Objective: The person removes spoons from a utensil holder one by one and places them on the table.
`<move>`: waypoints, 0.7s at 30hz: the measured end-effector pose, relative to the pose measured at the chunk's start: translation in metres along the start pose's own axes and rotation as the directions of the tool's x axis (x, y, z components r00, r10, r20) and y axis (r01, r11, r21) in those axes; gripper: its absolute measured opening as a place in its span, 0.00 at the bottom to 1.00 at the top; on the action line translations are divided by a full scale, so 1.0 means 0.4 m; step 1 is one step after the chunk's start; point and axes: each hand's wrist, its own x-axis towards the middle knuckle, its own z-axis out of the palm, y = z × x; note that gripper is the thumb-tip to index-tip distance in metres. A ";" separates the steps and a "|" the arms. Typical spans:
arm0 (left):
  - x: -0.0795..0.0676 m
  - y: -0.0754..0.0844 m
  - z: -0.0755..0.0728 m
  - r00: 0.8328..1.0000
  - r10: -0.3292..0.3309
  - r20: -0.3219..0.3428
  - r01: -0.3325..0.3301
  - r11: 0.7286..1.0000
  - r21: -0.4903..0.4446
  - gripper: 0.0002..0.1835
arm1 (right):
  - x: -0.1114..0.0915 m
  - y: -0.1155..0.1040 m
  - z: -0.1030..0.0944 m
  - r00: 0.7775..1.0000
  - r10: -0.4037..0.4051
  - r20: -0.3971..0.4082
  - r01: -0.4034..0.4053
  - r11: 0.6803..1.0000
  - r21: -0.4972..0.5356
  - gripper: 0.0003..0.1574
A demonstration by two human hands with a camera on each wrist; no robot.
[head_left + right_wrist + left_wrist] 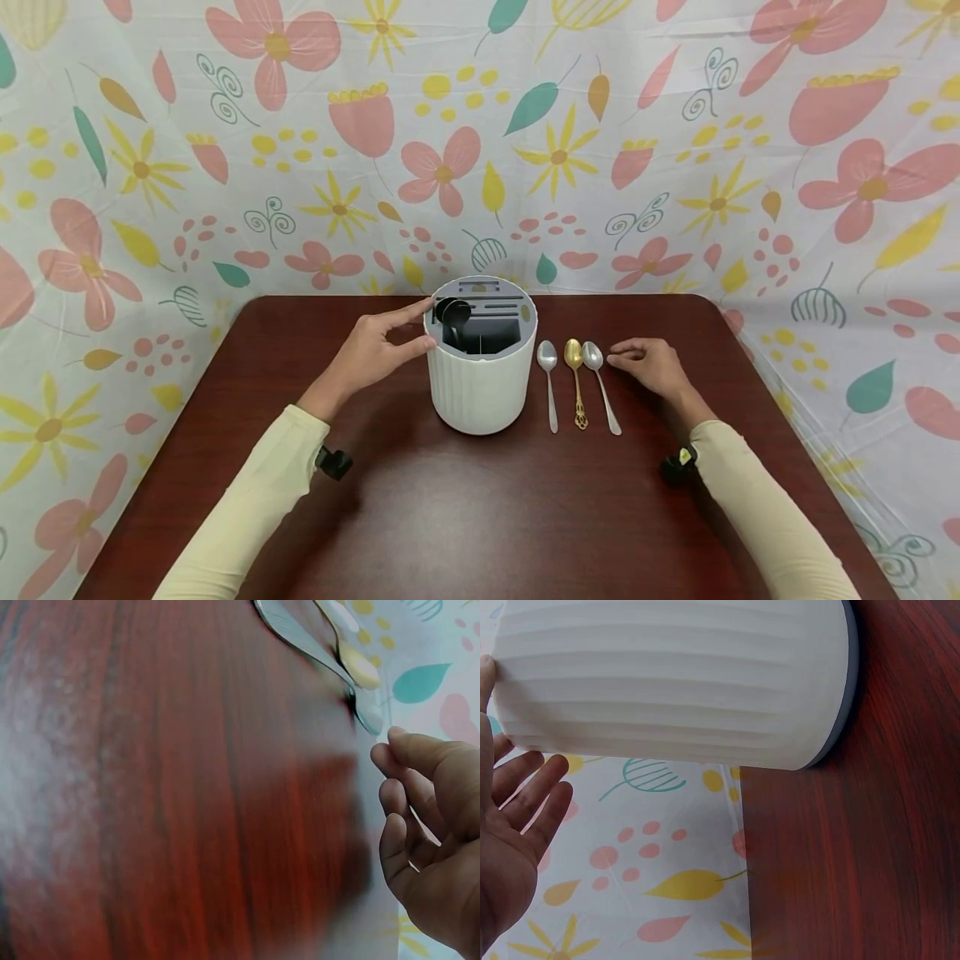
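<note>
A white ribbed utensil holder (480,392) with a grey slotted top stands upright on the table. Black utensils (456,315) with rounded ends stick up from its left compartment. My left hand (375,354) touches the holder's left rim, thumb and index finger spread; in the left wrist view the other fingers (540,795) extend beside the ribbed wall. To the holder's right lie a silver spoon (548,358), a gold spoon (574,357) with an ornate handle, and another silver spoon (594,358). Beside that last spoon's bowl, my right hand (651,367) has loosely bent fingers and holds nothing.
The dark red-brown wooden table (480,517) has rounded far corners. Behind it hangs a white cloth (465,233) printed with flowers and leaves, which also shows along both sides. Dark wrist cameras (333,462) sit at both cuffs.
</note>
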 end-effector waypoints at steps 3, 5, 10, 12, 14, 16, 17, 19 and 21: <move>0.001 -0.001 0.000 1.000 -0.005 0.001 0.005 1.000 -0.004 0.30 | -0.003 -0.005 -0.010 1.000 -0.012 -0.002 0.012 1.000 0.004 0.22; 0.002 -0.001 0.000 1.000 -0.013 0.003 0.013 1.000 -0.002 0.31 | -0.006 -0.011 -0.019 0.999 -0.031 -0.010 0.031 0.999 0.008 0.22; 0.002 0.008 0.000 0.999 -0.034 0.011 0.034 0.999 0.001 0.31 | -0.009 -0.033 -0.044 0.995 -0.089 -0.042 0.089 0.996 -0.007 0.20; 0.001 0.025 -0.003 0.999 -0.037 0.016 0.037 0.999 0.002 0.31 | -0.010 -0.052 -0.057 0.993 -0.105 -0.056 0.104 0.994 -0.017 0.19; 0.000 0.046 -0.008 0.999 -0.039 0.019 0.039 0.999 0.003 0.30 | -0.012 -0.079 -0.075 0.991 -0.122 -0.061 0.121 0.992 -0.023 0.18; -0.002 0.067 -0.014 0.999 -0.036 0.022 0.036 0.999 0.004 0.30 | -0.014 -0.113 -0.095 0.988 -0.135 -0.071 0.134 0.991 -0.029 0.17; -0.003 0.075 -0.017 0.999 -0.035 0.025 0.035 0.999 0.005 0.30 | -0.014 -0.129 -0.106 0.987 -0.146 -0.074 0.144 0.989 -0.031 0.17; -0.003 0.084 -0.020 0.999 -0.034 0.027 0.034 0.999 0.006 0.30 | -0.013 -0.165 -0.128 0.982 -0.171 -0.078 0.167 0.985 -0.046 0.17; -0.003 0.090 -0.022 0.999 -0.032 0.026 0.032 0.999 0.002 0.30 | -0.011 -0.200 -0.148 0.977 -0.195 -0.086 0.190 0.980 -0.061 0.16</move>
